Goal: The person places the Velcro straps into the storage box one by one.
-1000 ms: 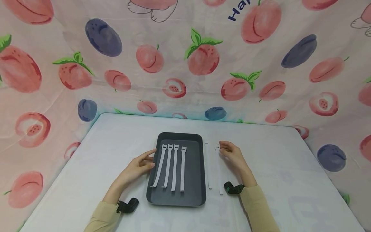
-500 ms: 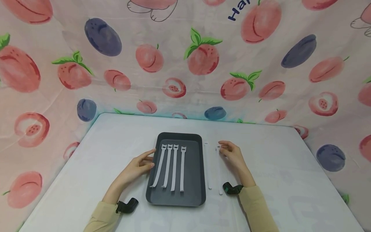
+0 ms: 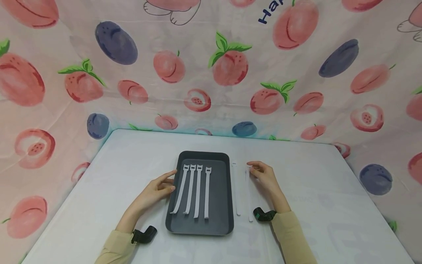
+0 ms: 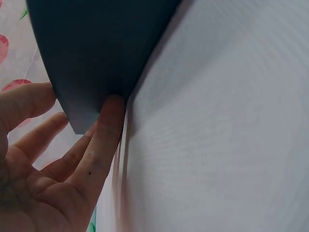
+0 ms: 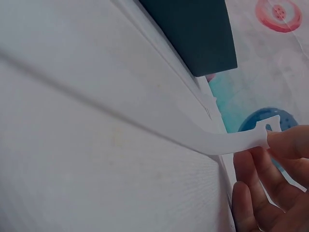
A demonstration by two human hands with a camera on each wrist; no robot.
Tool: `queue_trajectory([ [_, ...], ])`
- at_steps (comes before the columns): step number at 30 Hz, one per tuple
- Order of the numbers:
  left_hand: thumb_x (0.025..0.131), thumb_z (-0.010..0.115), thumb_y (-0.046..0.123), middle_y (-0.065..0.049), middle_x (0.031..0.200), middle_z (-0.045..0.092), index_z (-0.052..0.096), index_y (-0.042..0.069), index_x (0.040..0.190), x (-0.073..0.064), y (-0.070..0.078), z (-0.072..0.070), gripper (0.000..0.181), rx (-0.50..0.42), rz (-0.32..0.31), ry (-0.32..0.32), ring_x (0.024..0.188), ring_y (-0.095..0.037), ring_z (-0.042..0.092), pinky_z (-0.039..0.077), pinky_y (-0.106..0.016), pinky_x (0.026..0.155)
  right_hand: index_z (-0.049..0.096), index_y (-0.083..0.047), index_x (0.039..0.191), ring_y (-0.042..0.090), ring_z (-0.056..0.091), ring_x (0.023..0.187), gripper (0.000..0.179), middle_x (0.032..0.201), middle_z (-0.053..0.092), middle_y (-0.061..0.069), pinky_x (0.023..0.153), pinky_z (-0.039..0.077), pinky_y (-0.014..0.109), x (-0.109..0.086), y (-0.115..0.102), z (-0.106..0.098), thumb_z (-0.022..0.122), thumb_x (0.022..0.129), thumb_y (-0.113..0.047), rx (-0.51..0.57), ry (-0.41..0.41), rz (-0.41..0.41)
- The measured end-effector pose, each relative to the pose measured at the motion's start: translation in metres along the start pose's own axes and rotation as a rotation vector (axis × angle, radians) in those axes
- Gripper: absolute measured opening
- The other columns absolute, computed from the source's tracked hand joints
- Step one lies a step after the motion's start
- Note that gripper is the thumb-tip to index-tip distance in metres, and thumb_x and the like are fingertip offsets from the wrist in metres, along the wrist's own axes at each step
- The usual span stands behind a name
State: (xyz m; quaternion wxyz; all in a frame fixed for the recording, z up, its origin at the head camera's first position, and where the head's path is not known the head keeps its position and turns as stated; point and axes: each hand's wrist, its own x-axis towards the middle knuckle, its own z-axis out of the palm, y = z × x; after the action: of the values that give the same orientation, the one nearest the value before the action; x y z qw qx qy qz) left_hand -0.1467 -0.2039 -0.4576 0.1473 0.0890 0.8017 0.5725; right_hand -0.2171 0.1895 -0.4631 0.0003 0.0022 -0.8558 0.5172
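White hook-and-loop cable ties, several of them, lie side by side in a dark grey tray (image 3: pixel 219 205), slotted heads toward the far end; the rightmost cable tie (image 3: pixel 207 194) sits a little apart. My left hand (image 3: pixel 158 189) touches the tray's left wall with extended fingers, also seen against the tray's side (image 4: pixel 96 53) in the left wrist view. My right hand (image 3: pixel 265 178) pinches another cable tie (image 5: pixel 231 143) near its slotted head, between thumb and fingers. That head is raised while the strap slopes down to the table. One more cable tie (image 3: pixel 236 190) lies between tray and right hand.
A white cloth covers the table (image 3: pixel 323 205). Behind it hangs a fruit-print curtain (image 3: pixel 197 73), which meets the table's back edge. Black wrist cameras (image 3: pixel 144 234) sit on both forearms, the right wrist camera (image 3: pixel 263 214) close to the strap's near end.
The slotted head at my right fingertips shows less clearly in the head view than a second ago. The left hand, the tray and the other cable ties hold their places.
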Motion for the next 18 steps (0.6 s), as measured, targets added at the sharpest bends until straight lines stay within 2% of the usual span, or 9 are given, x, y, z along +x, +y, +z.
queue_trajectory([
  [18, 0.094, 0.061, 0.022, -0.025, 0.136, 0.050, 0.037, 0.020, 0.149, -0.0003, 0.0014, 0.0009, 0.060, 0.020, -0.011, 0.016, 0.118, -0.032, 0.058, 0.052, -0.043, 0.093, 0.065, 0.001, 0.117, 0.005, 0.056, 0.072, 0.025, 0.091, 0.063, 0.012, 0.067, 0.049, 0.019, -0.0016, -0.0057, -0.0025, 0.057, 0.094, -0.005, 0.043, 0.013, 0.012],
])
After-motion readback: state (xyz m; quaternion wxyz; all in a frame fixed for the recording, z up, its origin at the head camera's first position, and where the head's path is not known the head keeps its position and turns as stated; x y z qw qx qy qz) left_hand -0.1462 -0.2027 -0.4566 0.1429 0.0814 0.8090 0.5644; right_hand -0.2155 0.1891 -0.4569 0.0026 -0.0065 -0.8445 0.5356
